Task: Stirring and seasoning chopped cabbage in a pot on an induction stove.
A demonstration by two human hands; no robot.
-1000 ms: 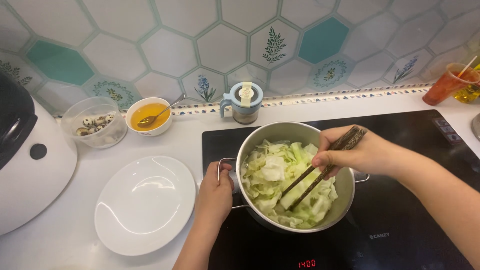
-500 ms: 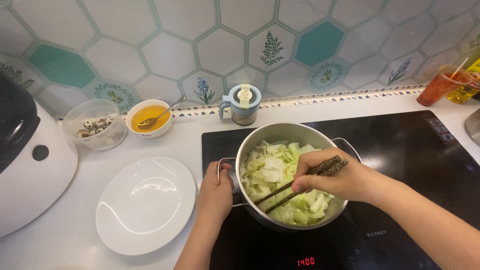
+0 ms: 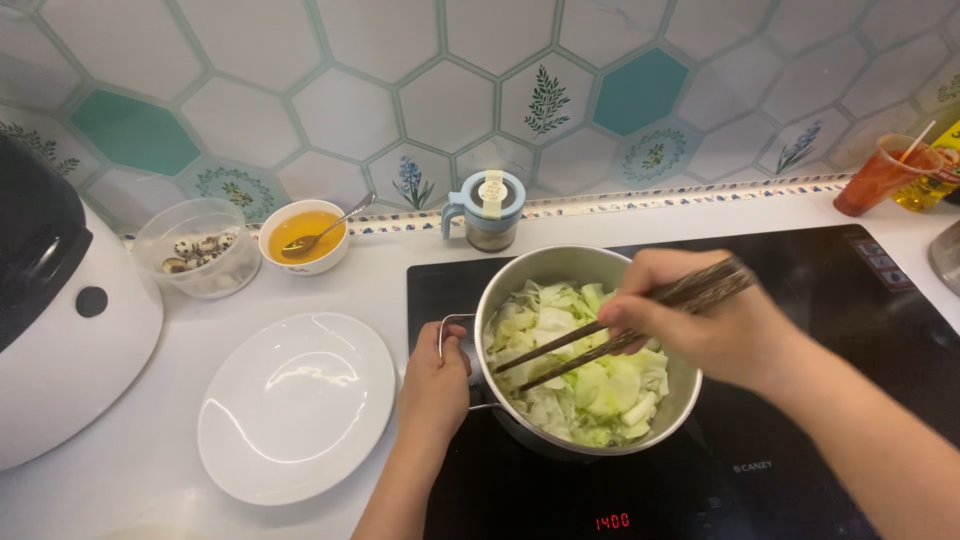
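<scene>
**A:** Starting at the far left. What is sitting there?

**B:** A white rounded cooker is standing at the counter's edge, well apart from my hands. Behind it, toward the tiled wall, a clear tub of speckled eggs is sitting just beside a small bowl of orange liquid with a spoon leaning in it. Nearer me, an empty white plate is lying just left of the cooktop, I judge so that it is within easy reach of the pot.

**A:** And your left hand?

**B:** My left hand is closing round the pot's left handle, fingers wrapped on the metal loop. I am bracing the steel pot so it is not sliding on the glass while I work inside it.

**A:** Where is the cabbage?

**B:** The cut cabbage is lying in the pot, pale green, filling the bottom. The pot is sitting on the black induction cooktop, whose red display is glowing at the front edge.

**A:** Right hand?

**B:** My right hand is pinching a pair of dark chopsticks near their upper ends, tips angling down-left into the leaves. Holding them high is keeping my fingers off the heat, I reckon.

**A:** Anything beyond?

**B:** A lidded jar with a blue handle is standing behind the pot; a red cup with a straw is at the far right.
</scene>
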